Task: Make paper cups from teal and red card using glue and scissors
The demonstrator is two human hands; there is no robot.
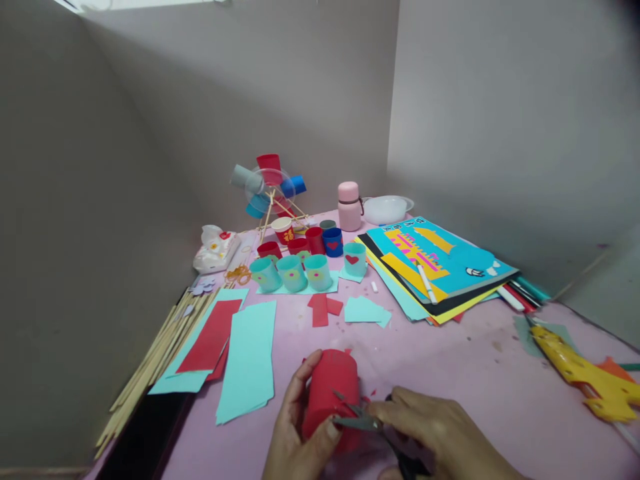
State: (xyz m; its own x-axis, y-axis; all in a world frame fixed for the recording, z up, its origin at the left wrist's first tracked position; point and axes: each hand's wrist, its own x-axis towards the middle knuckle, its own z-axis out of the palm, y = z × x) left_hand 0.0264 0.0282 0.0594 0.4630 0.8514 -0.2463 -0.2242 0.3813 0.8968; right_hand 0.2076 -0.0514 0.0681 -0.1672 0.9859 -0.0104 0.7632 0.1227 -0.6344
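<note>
Left fingers [303, 375] wrapped round red cylinder [333, 375], right fingers [400, 415] gripping scissors [367, 423]; paper strips [250, 360] left, glue gun [563, 359] right, cups [292, 276] beyond.

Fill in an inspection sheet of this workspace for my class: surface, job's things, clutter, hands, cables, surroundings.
Surface: pink tabletop, a few small stains.
Job's things: red cylinder; scissors, blades apart.
Clutter: turquoise cups, turquoise sheets, wooden sticks, yellow glue gun.
Hands: left hand grips the cylinder; right hand holds the scissors.
Cables: pale strip by the glue gun, possibly a cord.
Surroundings: grey walls behind and beside the table.
</note>
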